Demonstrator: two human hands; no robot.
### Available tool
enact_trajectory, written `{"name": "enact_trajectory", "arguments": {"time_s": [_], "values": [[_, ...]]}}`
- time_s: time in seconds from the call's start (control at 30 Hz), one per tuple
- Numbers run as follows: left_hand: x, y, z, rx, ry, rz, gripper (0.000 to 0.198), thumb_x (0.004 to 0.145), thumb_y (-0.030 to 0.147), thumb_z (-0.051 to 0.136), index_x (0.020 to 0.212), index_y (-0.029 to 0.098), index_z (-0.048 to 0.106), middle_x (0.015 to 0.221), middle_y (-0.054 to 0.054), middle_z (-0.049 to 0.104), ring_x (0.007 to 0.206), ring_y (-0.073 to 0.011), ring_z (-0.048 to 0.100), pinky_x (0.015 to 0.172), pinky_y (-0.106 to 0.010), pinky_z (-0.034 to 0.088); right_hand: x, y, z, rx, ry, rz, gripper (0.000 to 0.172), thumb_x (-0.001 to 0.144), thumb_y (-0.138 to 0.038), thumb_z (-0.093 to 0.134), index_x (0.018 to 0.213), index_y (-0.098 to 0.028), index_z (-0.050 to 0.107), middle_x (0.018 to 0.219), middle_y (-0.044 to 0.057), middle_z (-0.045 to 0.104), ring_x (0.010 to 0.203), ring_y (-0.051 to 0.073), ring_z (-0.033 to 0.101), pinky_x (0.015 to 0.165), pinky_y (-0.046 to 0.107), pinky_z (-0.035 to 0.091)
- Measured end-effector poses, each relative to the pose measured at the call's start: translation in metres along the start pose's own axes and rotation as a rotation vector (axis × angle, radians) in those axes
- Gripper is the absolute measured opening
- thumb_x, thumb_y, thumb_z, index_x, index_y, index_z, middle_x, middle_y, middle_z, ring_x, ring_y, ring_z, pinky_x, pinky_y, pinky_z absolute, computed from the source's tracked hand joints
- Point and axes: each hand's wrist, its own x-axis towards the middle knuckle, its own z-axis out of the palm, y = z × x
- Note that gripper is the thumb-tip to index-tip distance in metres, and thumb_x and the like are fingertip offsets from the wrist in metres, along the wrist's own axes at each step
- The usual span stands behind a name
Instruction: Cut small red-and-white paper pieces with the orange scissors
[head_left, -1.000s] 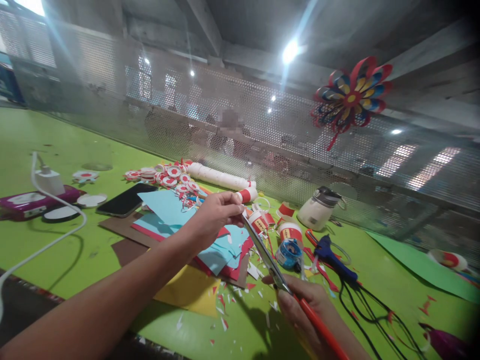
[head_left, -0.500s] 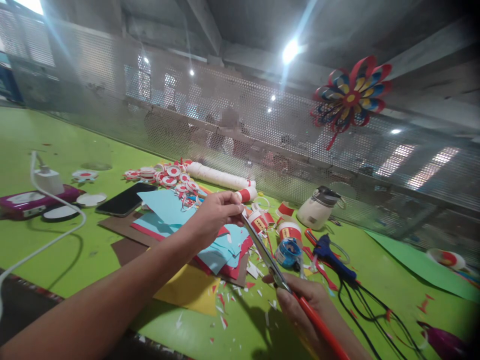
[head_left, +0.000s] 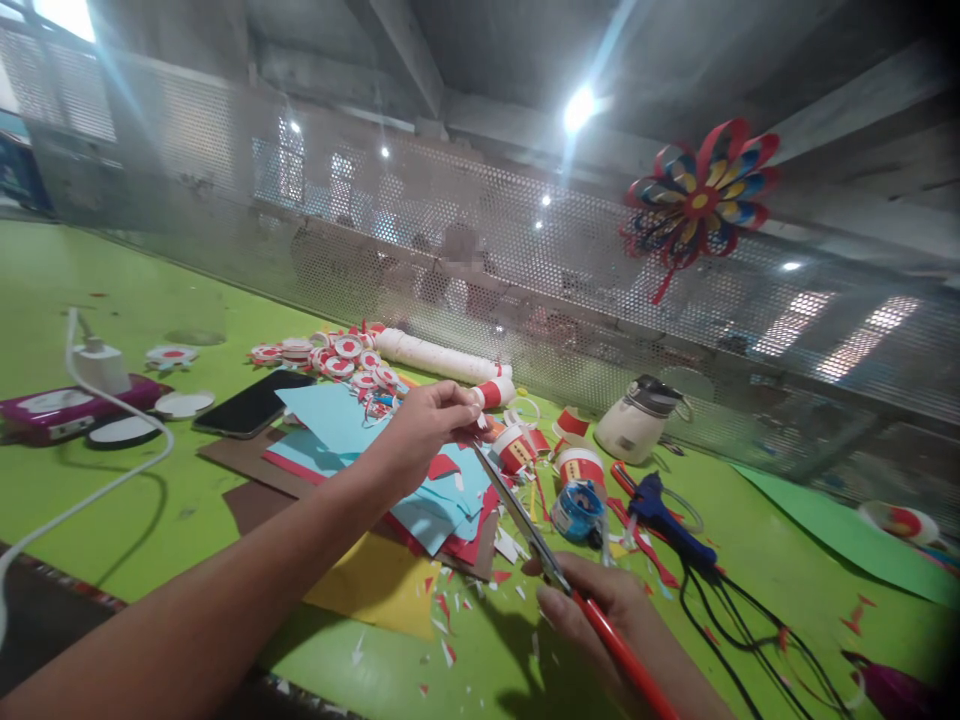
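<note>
My left hand [head_left: 427, 430] is closed in a pinch above the blue paper sheets [head_left: 337, 425], on a small white and red piece [head_left: 480, 420] too small to make out well. In my right hand [head_left: 600, 610] are scissors [head_left: 529, 525] with a red handle, their metal blades pointing up and left. The blade tips lie just below my left fingertips, close to the small piece. Behind my left hand is a red and white paper cup [head_left: 495, 392].
A pile of red and white discs [head_left: 349, 347] and a white stacked tube [head_left: 442, 353] lie behind. Cut cups [head_left: 581, 465], a blue glue gun [head_left: 664, 515] and a cream jug [head_left: 634, 425] stand right. At left are a phone [head_left: 255, 403] and purple box [head_left: 75, 405].
The scissors' tips have shifted slightly left and down, now under my left fingertips. My left hand has tilted slightly, and its small piece shows more. My right hand has moved slightly left.
</note>
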Motion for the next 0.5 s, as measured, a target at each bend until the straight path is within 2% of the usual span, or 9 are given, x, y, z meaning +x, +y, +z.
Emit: {"name": "enact_trajectory", "arguments": {"time_s": [0.17,0.33,0.5], "values": [[0.001,-0.002,-0.002,0.064,0.027,0.039,0.011,0.067,0.019,0.063,0.064,0.013,0.054,0.068,-0.006,0.062,0.066,-0.0144,0.057,0.069,-0.031,0.043,0.003,0.001,0.0,-0.006,0.021,0.006,0.044,0.08,-0.053,0.043,0.082,-0.015,0.066,0.053,-0.002,0.041,0.048,0.012,0.037,0.045,0.023,0.028],[0.001,-0.003,-0.003,0.093,0.061,0.06,0.01,0.066,0.02,0.064,0.064,0.013,0.057,0.069,-0.004,0.061,0.067,-0.013,0.055,0.066,-0.027,0.04,0.005,0.001,-0.001,-0.002,0.146,0.059,0.042,0.079,-0.053,0.044,0.082,-0.016,0.065,0.056,0.0,0.048,0.052,0.015,0.043,0.048,0.024,0.032],[0.0,0.0,0.0,0.082,0.033,0.03,0.012,0.067,0.022,0.064,0.064,0.013,0.057,0.066,-0.004,0.06,0.064,-0.0132,0.055,0.062,-0.028,0.041,0.011,0.01,0.0,0.016,0.206,0.081,0.048,0.076,-0.056,0.048,0.091,-0.013,0.064,0.053,-0.002,0.045,0.049,0.014,0.042,0.047,0.024,0.034]]}}
